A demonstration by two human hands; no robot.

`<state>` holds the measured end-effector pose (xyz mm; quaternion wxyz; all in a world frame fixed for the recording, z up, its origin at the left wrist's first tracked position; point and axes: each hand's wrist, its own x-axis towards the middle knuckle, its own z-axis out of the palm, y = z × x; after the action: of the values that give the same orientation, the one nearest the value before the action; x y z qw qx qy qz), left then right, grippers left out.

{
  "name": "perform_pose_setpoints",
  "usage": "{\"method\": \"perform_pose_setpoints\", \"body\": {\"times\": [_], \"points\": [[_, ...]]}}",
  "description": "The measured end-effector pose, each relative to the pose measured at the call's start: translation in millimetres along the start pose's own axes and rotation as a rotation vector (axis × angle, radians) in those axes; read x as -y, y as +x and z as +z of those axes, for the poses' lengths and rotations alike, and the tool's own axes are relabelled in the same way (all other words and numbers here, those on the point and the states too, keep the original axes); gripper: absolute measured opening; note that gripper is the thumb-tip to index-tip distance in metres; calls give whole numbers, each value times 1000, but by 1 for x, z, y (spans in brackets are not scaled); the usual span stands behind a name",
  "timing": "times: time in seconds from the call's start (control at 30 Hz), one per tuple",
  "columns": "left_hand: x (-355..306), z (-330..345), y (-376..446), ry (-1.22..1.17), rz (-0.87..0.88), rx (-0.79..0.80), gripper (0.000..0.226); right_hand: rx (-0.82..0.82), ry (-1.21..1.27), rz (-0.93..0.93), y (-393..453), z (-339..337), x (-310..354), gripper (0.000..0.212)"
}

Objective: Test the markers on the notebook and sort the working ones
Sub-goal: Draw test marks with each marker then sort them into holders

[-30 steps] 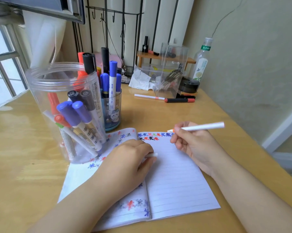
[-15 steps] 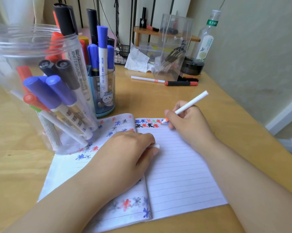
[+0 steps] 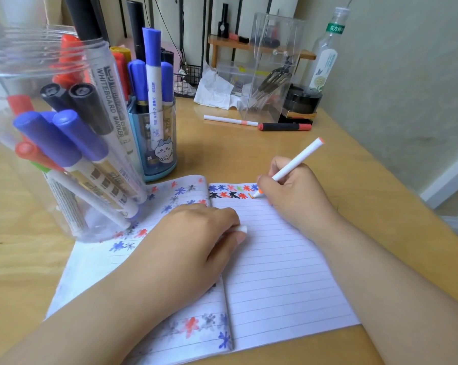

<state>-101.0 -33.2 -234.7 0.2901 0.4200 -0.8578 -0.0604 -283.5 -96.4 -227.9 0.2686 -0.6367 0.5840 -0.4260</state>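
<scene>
One head-worn camera looks forward and down, close over the desk (image 3: 249, 159) and open notebook (image 3: 280, 272).

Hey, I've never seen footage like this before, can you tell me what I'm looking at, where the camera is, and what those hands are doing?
There is no machine here. The camera sits on a person's head and looks forward and down, so you see their own two bare hands from above.

On the wooden desk lies an open lined notebook with small coloured test marks along its top. The right hand grips a white marker with an orange tip, which touches the page beside a fresh orange stroke. The left hand rests on the notebook and holds a small white piece, probably the cap.

At left stand a clear jar and a small blue cup, both full of markers. Two more pens lie farther back.
</scene>
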Motion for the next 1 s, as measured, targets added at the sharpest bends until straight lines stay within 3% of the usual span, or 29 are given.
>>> {"method": "perform_pose_setpoints", "body": {"times": [0.67, 0.83, 1.0], "points": [[-2, -1, 0, -1, -6, 7, 37, 52, 66, 15, -6, 0, 8, 27], [-1, -1, -1, -9, -13, 8, 38, 2, -2, 8, -3, -1, 7, 35], [-1, -3, -1, -166, -121, -56, 24, -39, 219, 3, -8, -6, 16, 28]]}}
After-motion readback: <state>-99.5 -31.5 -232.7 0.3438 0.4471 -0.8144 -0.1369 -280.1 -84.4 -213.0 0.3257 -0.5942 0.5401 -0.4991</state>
